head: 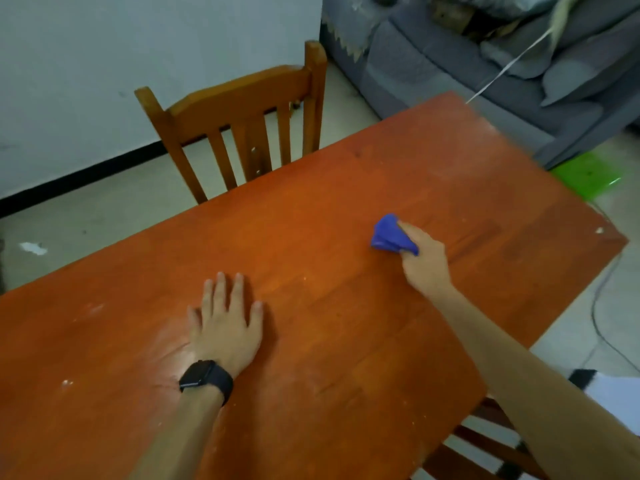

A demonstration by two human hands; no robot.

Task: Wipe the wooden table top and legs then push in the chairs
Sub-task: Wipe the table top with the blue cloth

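Partly under the near edge, the near chair [485, 441] is showing its slats; the far chair [242, 126] is standing opposite. The left hand [227, 327] is lying flat on the counter [346, 341], fingers spread, bracing. The right hand [424, 261] is gripping a bunched cloth [389, 235] against the top. Firm overlapping strokes, working toward the pale specks [67, 382], would likely be serving best.
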